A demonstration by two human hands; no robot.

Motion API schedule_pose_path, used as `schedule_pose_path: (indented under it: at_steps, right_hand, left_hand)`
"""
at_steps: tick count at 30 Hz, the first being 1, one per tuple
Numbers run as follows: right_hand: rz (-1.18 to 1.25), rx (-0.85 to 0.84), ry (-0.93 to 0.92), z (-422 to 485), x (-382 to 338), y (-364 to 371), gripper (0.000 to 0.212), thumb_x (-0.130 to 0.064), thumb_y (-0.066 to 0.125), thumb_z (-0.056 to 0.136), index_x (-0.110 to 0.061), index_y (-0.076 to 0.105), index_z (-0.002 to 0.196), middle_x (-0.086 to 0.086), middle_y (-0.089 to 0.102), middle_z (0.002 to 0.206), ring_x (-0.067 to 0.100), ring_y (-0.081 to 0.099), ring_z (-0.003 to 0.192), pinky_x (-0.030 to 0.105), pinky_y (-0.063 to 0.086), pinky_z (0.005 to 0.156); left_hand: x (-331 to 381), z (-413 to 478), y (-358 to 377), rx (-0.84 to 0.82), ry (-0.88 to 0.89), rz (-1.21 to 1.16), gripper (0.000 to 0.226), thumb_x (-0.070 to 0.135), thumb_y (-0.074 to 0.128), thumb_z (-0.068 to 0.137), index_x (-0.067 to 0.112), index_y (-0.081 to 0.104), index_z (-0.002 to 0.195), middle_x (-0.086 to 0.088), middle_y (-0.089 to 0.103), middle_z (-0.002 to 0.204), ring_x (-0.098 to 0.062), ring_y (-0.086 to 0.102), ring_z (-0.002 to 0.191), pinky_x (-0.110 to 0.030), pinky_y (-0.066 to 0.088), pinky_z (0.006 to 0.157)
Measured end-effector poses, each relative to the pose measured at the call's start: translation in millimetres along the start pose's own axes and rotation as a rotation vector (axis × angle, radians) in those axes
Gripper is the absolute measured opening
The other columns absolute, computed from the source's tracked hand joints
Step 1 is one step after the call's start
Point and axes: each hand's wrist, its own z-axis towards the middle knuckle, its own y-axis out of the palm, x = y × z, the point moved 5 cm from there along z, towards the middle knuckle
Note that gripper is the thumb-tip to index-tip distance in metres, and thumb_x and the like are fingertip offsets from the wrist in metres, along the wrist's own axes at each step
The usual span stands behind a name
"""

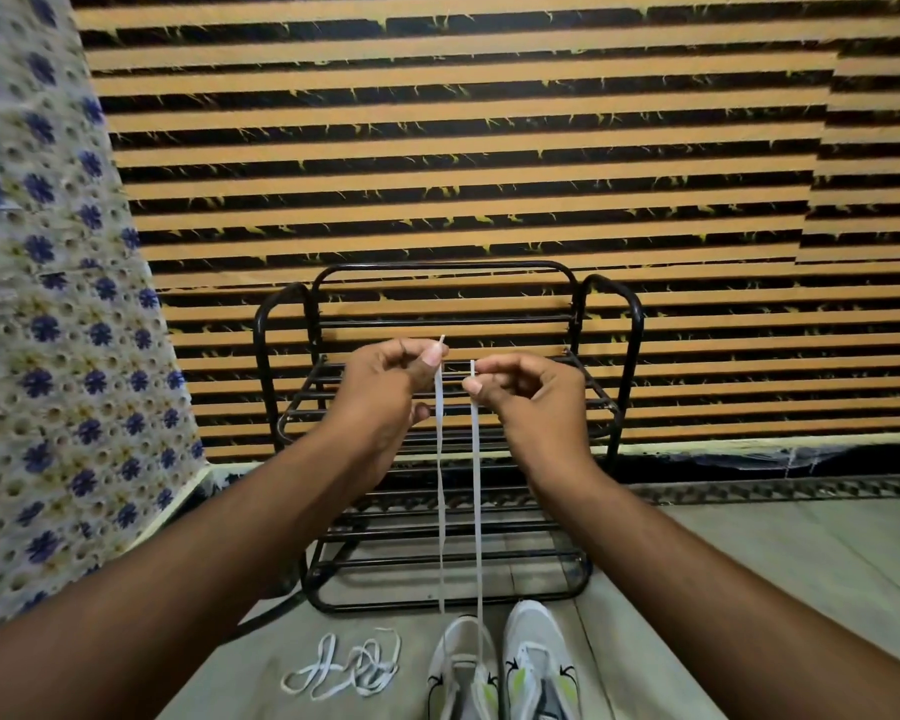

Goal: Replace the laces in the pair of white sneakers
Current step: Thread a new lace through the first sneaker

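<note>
1. Head view: the left hand (pixel 385 389) is being held up in front of a black metal rack (pixel 611 423), its thumb and forefinger pinching together on one end of a white lace (pixel 476 517), with the tip poking up above the fingertips. The other fingers are curling in toward the palm.
2. The right hand (pixel 533 402) is hovering just beside it at about the same height, its thumb and forefinger clamping the lace's other end, the remaining fingers curling loosely.
3. The two strands of the lace are hanging down side by side, near each other but apart, and running into the front of the left sneaker (pixel 455 667), which is standing on the floor (pixel 697 589) below the hands.
4. The right sneaker (pixel 539 662) is standing just beside it, toe toward the rack; whether it has a lace I cannot tell.
5. A loose white lace (pixel 344 667) is lying in a tangle on the floor, left of the shoes.
6. An orange and black striped wall (pixel 463 148) is filling the background, and a blue-flowered cloth (pixel 48 304) is hanging at the left.
</note>
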Motion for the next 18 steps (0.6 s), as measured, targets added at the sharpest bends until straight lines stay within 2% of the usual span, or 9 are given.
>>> schedule_pose_path:
  at_steps: [4,11,18]
  right_hand:
    - [0.014,-0.002,0.003,-0.3,-1.2,1.6,0.018,-0.004,0.080,0.080,-0.015,0.075,0.094,0.000,0.075,0.086,0.006,0.072,0.083,0.018,0.058,0.071]
    - [0.027,-0.010,0.005,-0.8,-2.5,5.4,0.022,-0.002,0.080,0.080,-0.014,0.074,0.097,0.002,0.075,0.085,0.008,0.073,0.083,0.019,0.058,0.071]
    - [-0.001,-0.016,-0.002,-0.5,-3.1,7.1,0.023,-0.004,0.080,0.079,-0.016,0.073,0.097,0.000,0.075,0.087,0.007,0.073,0.084,0.021,0.060,0.072]
  left_hand:
    - [2.0,-0.9,-0.1,0.015,-0.006,-0.020,0.013,0.020,0.066,0.098,0.016,0.076,0.105,-0.007,0.073,0.111,-0.027,0.063,0.108,-0.042,0.051,0.084]
    - [2.7,0.0,-0.3,0.021,-0.039,-0.084,0.011,0.020,0.069,0.095,0.018,0.076,0.104,0.001,0.071,0.104,-0.020,0.062,0.105,-0.046,0.052,0.091]
    - [0.8,2.1,2.5,0.006,-0.046,-0.091,0.015,0.022,0.073,0.092,0.017,0.078,0.105,0.007,0.074,0.092,-0.016,0.062,0.100,-0.040,0.048,0.080]
